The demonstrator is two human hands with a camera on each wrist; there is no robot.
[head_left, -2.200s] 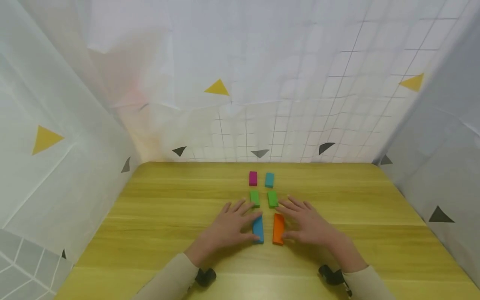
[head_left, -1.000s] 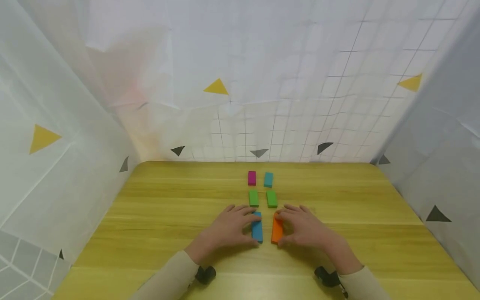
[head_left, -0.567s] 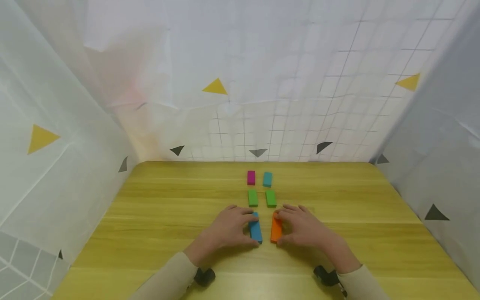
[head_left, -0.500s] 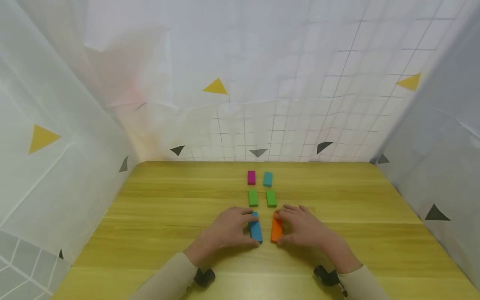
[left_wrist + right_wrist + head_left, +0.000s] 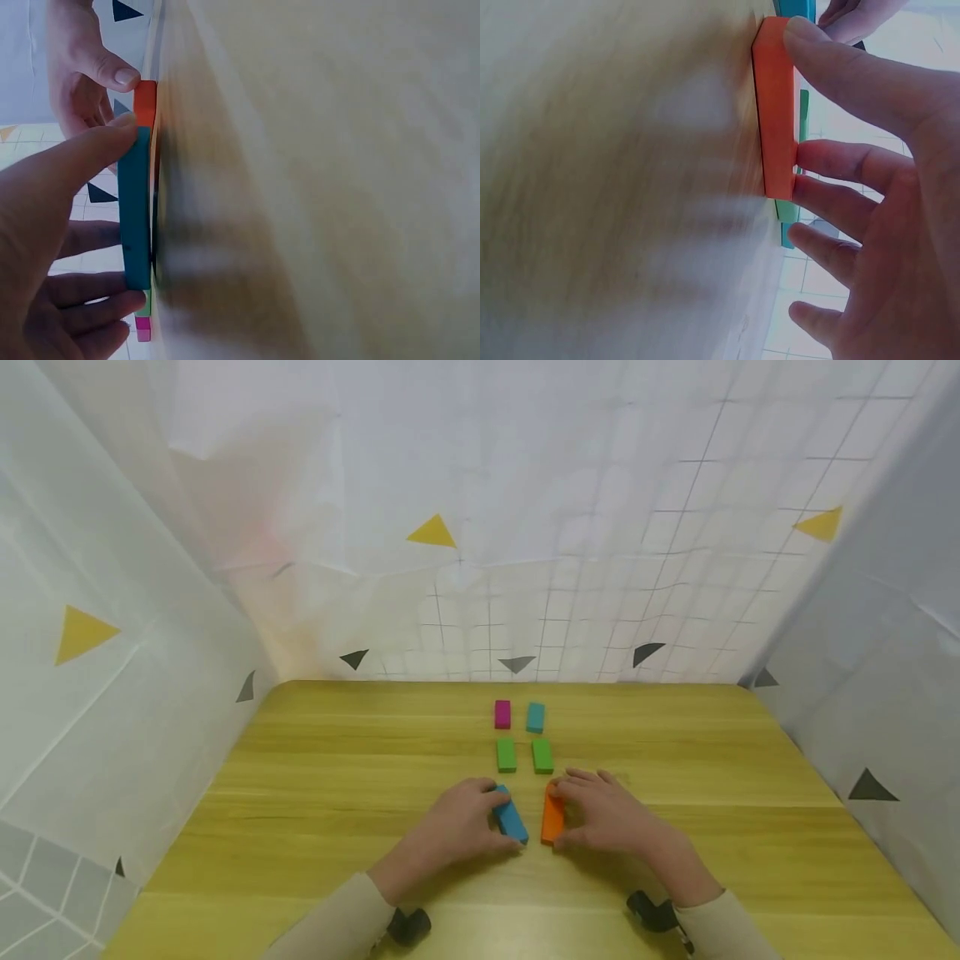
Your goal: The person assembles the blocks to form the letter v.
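Fingers curled, your left hand (image 5: 463, 818) pinches the blue block (image 5: 512, 818) lengthwise on the wooden table (image 5: 337, 735), thumb at its near end, fingertips toward its far end. Just beside it, your right hand (image 5: 611, 814) grips the orange block (image 5: 552, 820) in similar fashion: thumb at the near end, 2 fingertips against the far part, the other 2 fingers spread off it. The lengthwise hold probably suits such low, slim blocks, leaving the facing sides unobstructed. The blue block slants, near end toward the orange block, which lies nearly straight; a gap separates them. You cannot tell from these views whether the blue block's underside meets the table. Beyond your hands sit the left green block (image 5: 506, 755) and right green block (image 5: 542, 757), with a magenta block (image 5: 502, 714) and teal block (image 5: 536, 717) farther back, 2 loose columns whose matching spacing looks deliberate.
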